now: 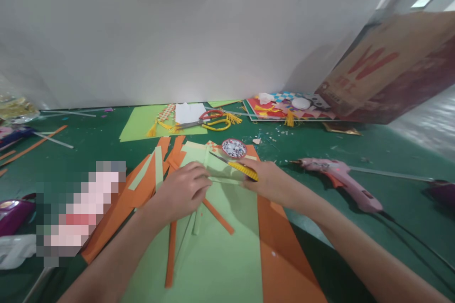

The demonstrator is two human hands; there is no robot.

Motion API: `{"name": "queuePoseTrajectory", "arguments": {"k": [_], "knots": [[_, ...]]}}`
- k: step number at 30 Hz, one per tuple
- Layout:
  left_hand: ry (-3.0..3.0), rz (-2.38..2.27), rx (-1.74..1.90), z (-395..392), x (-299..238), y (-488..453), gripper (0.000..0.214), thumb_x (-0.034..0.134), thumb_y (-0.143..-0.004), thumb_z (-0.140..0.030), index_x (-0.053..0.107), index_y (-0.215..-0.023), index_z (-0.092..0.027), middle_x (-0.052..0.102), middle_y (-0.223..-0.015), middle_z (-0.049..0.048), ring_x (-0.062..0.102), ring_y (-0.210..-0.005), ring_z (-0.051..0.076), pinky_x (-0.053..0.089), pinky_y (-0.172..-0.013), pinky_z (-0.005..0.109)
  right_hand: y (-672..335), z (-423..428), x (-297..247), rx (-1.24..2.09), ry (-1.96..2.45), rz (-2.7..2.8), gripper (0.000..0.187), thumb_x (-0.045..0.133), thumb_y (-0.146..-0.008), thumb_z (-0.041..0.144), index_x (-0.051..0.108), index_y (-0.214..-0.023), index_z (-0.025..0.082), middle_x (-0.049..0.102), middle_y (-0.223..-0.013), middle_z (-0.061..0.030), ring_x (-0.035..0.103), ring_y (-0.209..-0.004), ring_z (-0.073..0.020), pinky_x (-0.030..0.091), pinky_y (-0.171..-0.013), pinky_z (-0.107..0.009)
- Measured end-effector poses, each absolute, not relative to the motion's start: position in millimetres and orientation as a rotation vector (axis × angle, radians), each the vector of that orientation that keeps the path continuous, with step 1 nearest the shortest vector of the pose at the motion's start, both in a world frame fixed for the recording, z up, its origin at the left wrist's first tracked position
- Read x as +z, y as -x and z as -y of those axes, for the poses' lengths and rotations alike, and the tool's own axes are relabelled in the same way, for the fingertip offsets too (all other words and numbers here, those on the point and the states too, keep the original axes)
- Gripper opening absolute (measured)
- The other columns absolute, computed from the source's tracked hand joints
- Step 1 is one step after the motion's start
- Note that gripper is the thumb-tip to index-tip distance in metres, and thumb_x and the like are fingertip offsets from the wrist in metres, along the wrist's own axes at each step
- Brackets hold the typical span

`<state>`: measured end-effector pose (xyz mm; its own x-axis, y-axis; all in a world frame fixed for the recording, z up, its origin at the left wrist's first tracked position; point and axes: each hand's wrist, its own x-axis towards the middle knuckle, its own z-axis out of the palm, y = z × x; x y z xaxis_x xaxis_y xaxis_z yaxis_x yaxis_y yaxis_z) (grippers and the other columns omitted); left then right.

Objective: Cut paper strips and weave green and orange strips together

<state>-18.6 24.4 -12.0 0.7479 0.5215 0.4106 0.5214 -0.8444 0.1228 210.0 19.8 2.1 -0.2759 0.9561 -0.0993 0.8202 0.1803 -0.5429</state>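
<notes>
My left hand [183,189] lies with curled fingers on a light green paper sheet [213,246], pinching a thin green paper strip [225,180] at its top. My right hand [268,180] grips a yellow utility knife [241,168], whose blade points up-left onto the green paper. Loose orange strips [218,216] and green strips lie under and below my left hand. Orange paper sheets [280,246] lie beneath the green sheet on both sides.
A pink glue gun [341,182] with its cord lies to the right on the green table [355,144]. A round tin [234,148] sits just beyond the knife. Scissors [199,122], yellow tassels, a colourful paper craft [287,106] and a tilted cardboard box [394,71] stand at the back.
</notes>
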Motion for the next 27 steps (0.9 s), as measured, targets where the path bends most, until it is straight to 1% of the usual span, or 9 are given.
{"name": "queuePoseTrajectory", "arguments": {"k": [4, 6, 8, 10, 14, 17, 20, 23, 27], "knots": [[-2.974, -1.049, 0.696, -26.7, -10.2, 22.7, 0.028, 0.042, -0.093, -0.017, 0.067, -0.081, -0.014, 0.068, -0.084, 0.0066, 0.06, -0.083, 0.018, 0.053, -0.073, 0.032, -218.5, -20.5, 11.2, 0.846, 1.703, 2.153, 0.041, 0.054, -0.071, 0.017, 0.061, -0.111, 0.017, 0.067, -0.076, -0.0016, 0.058, -0.063, -0.0153, 0.042, -0.061, -0.024], [-2.964, -1.168, 0.717, -27.8, -9.8, 25.1, 0.028, 0.041, -0.093, -0.017, 0.067, -0.082, -0.015, 0.068, -0.084, 0.0062, 0.061, -0.082, 0.018, 0.053, -0.071, 0.031, -223.4, -21.4, 15.7, 0.883, 1.697, 2.076, 0.026, 0.054, -0.069, 0.02, 0.063, -0.093, 0.017, 0.064, -0.07, 0.0003, 0.053, -0.057, -0.0138, 0.039, -0.055, -0.024], [-2.964, -1.234, 0.744, -28.6, -10.6, 26.8, 0.028, 0.041, -0.092, -0.017, 0.067, -0.081, -0.015, 0.068, -0.084, 0.0059, 0.061, -0.081, 0.018, 0.052, -0.067, 0.03, -227.3, -21.9, 19.1, 0.89, 1.64, 1.978, 0.01, 0.056, -0.068, 0.026, 0.058, -0.075, 0.019, 0.06, -0.065, 0.0016, 0.051, -0.056, -0.0129, 0.037, -0.053, -0.024], [-2.979, -1.247, 0.739, -28.9, -12.0, 27.2, 0.028, 0.042, -0.092, -0.017, 0.066, -0.078, -0.015, 0.068, -0.081, 0.0058, 0.061, -0.079, 0.018, 0.052, -0.067, 0.029, -228.2, -21.1, 21.0, 0.876, 1.583, 1.854, 0.012, 0.057, -0.067, 0.031, 0.053, -0.067, 0.02, 0.056, -0.062, 0.0024, 0.048, -0.056, -0.0119, 0.036, -0.052, -0.023], [-2.971, -1.21, 0.761, -27.5, -12.6, 24.2, 0.026, 0.045, -0.091, -0.018, 0.066, -0.077, -0.015, 0.068, -0.079, 0.0057, 0.061, -0.076, 0.018, 0.051, -0.067, 0.03, -218.4, -15.8, 19.9, 0.998, 1.595, 1.563, 0.021, 0.063, -0.064, 0.035, 0.054, -0.075, 0.019, 0.051, -0.06, 0.004, 0.038, -0.048, -0.0078, 0.028, -0.044, -0.023], [-2.979, -1.129, 0.883, -25.0, -10.4, 19.7, 0.021, 0.047, -0.092, -0.02, 0.066, -0.092, -0.014, 0.069, -0.083, 0.0069, 0.062, -0.08, 0.019, 0.05, -0.07, 0.03, -206.0, -12.3, 14.6, 1.154, 1.606, 1.444, 0.028, 0.065, -0.064, 0.033, 0.055, -0.085, 0.017, 0.051, -0.061, 0.0052, 0.033, -0.041, -0.0051, 0.025, -0.039, -0.022], [-3.019, -0.952, 0.917, -21.1, -8.8, 13.7, 0.021, 0.047, -0.091, -0.018, 0.065, -0.101, -0.013, 0.07, -0.088, 0.007, 0.064, -0.081, 0.018, 0.051, -0.071, 0.03, -195.4, -11.6, 7.4, 1.159, 1.598, 1.519, 0.032, 0.062, -0.066, 0.027, 0.058, -0.096, 0.016, 0.054, -0.061, 0.0055, 0.036, -0.039, -0.0055, 0.028, -0.038, -0.022], [-3.044, -0.793, 0.809, -16.8, -10.0, 7.3, 0.022, 0.045, -0.092, -0.016, 0.066, -0.1, -0.014, 0.071, -0.093, 0.0063, 0.065, -0.083, 0.018, 0.052, -0.071, 0.031, -187.7, -11.8, 4.0, 1.019, 1.636, 1.666, 0.019, 0.061, -0.067, 0.019, 0.059, -0.085, 0.017, 0.054, -0.055, 0.0055, 0.044, -0.039, -0.0076, 0.034, -0.04, -0.021], [-3.048, -0.725, 0.677, -13.1, -12.3, 1.7, 0.026, 0.042, -0.093, -0.017, 0.068, -0.094, -0.015, 0.071, -0.096, 0.0066, 0.066, -0.087, 0.019, 0.054, -0.076, 0.032, -182.4, -10.0, 6.1, 1.112, 1.649, 1.745, 0.008, 0.055, -0.07, 0.012, 0.055, -0.075, 0.019, 0.049, -0.042, 0.0073, 0.047, -0.034, -0.0099, 0.038, -0.039, -0.022]]}}
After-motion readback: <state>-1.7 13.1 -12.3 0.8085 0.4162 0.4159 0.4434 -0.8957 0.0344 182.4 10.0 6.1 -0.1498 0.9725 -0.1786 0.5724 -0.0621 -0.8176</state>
